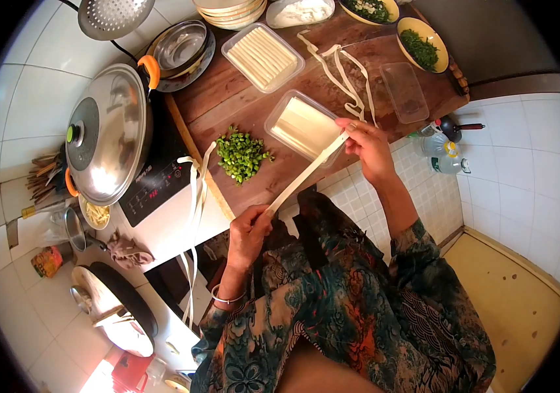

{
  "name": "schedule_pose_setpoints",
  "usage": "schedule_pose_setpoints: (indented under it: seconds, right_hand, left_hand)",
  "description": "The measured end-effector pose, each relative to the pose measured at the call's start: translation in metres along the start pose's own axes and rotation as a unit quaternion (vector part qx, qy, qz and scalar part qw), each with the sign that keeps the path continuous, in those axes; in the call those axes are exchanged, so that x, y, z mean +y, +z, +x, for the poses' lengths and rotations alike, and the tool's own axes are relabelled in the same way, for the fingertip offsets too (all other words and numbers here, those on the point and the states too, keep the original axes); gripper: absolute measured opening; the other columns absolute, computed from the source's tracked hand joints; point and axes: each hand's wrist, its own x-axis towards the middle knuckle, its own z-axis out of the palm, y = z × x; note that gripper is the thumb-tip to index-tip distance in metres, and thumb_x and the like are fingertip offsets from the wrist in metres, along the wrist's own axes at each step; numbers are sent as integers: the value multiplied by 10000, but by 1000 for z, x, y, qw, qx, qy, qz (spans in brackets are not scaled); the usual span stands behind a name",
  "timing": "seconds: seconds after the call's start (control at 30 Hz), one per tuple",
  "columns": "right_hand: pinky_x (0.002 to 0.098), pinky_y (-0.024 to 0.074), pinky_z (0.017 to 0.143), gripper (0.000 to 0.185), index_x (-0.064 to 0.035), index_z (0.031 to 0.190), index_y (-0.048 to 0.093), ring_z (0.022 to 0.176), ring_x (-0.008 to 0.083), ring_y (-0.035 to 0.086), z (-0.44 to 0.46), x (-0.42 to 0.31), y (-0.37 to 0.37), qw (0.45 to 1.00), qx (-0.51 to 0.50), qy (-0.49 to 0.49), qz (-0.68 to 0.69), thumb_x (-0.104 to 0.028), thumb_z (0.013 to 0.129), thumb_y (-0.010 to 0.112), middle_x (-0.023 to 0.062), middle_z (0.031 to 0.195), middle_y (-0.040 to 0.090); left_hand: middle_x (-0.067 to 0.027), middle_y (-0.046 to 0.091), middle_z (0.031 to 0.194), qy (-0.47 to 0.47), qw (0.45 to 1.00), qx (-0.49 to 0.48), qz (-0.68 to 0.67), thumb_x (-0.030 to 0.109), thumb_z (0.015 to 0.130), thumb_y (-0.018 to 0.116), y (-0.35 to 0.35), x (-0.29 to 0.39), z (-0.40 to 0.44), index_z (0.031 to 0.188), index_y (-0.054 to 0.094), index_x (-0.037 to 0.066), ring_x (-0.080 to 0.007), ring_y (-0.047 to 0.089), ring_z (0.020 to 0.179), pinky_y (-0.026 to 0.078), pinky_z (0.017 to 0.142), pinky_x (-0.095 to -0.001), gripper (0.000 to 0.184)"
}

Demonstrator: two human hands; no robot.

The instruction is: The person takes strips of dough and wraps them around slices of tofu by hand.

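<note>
A long, flat dough strip (pixel 306 174) stretches slantwise between my two hands. My left hand (pixel 248 237) pinches its lower end near the front edge of the counter. Higher up, my right hand (pixel 366 145) pinches the other end, right beside a clear plastic container (pixel 273 136) with pale dough pieces (pixel 303 124) in it. To the left of that container lies a heap of chopped green vegetables (pixel 241 155). More long dough strips (pixel 349 82) lie loosely on the wooden board (pixel 221 108). Others (pixel 196 196) drape over the counter edge at left.
A second container (pixel 226 51) holds rows of dough. A lidded pan (pixel 113 128) stands on the induction cooker (pixel 155 190). Bowls of chopped greens (pixel 419 51) and a clear empty-looking tray (pixel 404 93) are at the right. Bottles (pixel 449 157) stand lower down beyond the board.
</note>
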Motion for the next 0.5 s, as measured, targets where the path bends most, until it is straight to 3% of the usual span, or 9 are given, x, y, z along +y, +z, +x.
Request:
schedule_pose_setpoints:
  seconds: [0.2, 0.5]
  right_hand:
    - [207, 456, 561, 178, 11, 970, 632, 616, 73, 530, 21, 0, -14, 999, 33, -7, -5, -72, 812, 616, 29, 754, 602]
    - [193, 416, 527, 122, -18, 853, 659, 585, 53, 490, 28, 3, -28, 997, 71, -16, -17, -111, 775, 676, -10, 704, 593]
  left_hand:
    - [7, 530, 641, -20, 998, -31, -52, 138, 895, 541, 13, 15, 1, 943, 615, -23, -55, 478, 591, 412, 551, -196, 183]
    - [2, 529, 614, -15, 1000, -7, -7, 146, 898, 535, 12, 4, 5, 895, 610, -25, -59, 478, 564, 409, 535, -207, 187]
